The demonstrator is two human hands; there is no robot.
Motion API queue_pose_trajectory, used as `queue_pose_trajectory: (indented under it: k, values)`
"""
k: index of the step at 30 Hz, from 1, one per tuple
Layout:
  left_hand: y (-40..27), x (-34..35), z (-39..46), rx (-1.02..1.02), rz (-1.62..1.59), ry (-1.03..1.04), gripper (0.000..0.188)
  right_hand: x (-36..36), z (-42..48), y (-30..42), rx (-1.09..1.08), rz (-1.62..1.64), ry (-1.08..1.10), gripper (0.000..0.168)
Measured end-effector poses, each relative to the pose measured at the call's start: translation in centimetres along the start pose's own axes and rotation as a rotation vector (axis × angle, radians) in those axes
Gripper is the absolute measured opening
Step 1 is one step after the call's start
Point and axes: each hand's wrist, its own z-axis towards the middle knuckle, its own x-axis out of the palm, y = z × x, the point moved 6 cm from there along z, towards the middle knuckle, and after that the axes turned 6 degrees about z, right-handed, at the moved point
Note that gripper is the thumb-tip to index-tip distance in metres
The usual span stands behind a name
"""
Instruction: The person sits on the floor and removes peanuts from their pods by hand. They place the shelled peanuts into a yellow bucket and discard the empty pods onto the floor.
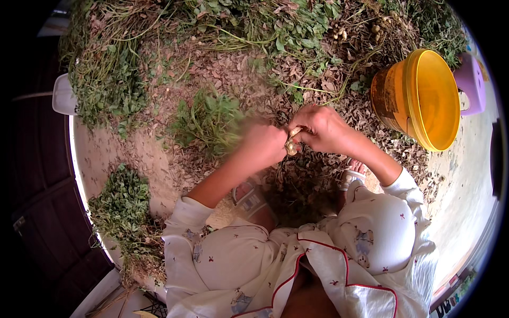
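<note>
My left hand (pixel 264 141), blurred by motion, is closed around the stem end of a green peanut plant (pixel 206 119). The plant's leaves spread out to the left of that hand. Between the two hands are a few pale peanut pods (pixel 292 145). My right hand (pixel 324 127) pinches at these pods with thumb and fingers, close against the left fist. The fingers partly cover the pods, and the roots are hidden.
A yellow bucket (pixel 437 99) stands tilted in view at the right, with a purple plastic stool (pixel 471 83) behind it. Heaps of peanut plants (pixel 254 24) lie ahead, another plant pile (pixel 123 198) at the left. Dry leaves (pixel 238 75) cover the floor. A white container (pixel 63 95) sits far left.
</note>
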Motion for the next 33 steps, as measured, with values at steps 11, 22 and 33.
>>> queue_pose_trajectory:
  k: [11, 22, 33]
  values:
    - [0.9, 0.4, -0.2, -0.101, -0.527, -0.052, 0.032, -0.8, -1.5, -5.2, 0.514, 0.733, 0.097, 0.026]
    - [5.3, 3.9, 1.3, -0.125, -0.574, -0.163, 0.059, -8.3, -3.4, -7.2, 0.536, 1.115, -0.565, 0.020]
    - [6.4, 2.9, 1.3, -0.357, -1.138, 0.041, 0.042, 1.8, -1.4, -4.9, 0.520, 0.382, -0.104, 0.038]
